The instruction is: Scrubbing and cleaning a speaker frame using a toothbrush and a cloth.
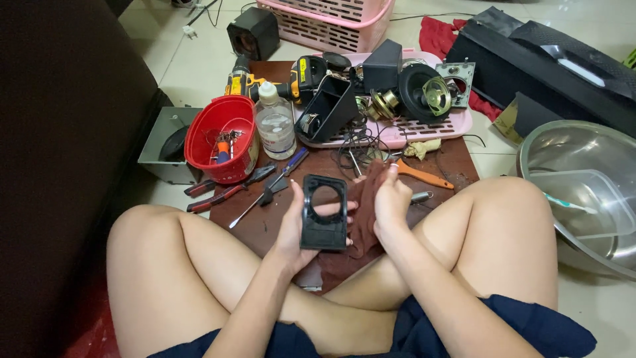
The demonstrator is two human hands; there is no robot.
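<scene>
Here, a steel bowl (583,192) sits on the floor at the right, a pink tray (424,129) of speaker parts lies across the far end of the brown board (258,222), and a red bucket (222,139) stands beside a clear bottle (275,126). Over the lap, the left hand (291,229) is closed around a black speaker panel (324,212), fingers showing through its round hole. The right hand (392,202) pinches a dark brown cloth (364,212) against the panel's edge.

Pale tiled floor (179,59) under a low brown wooden board (457,162).
</scene>
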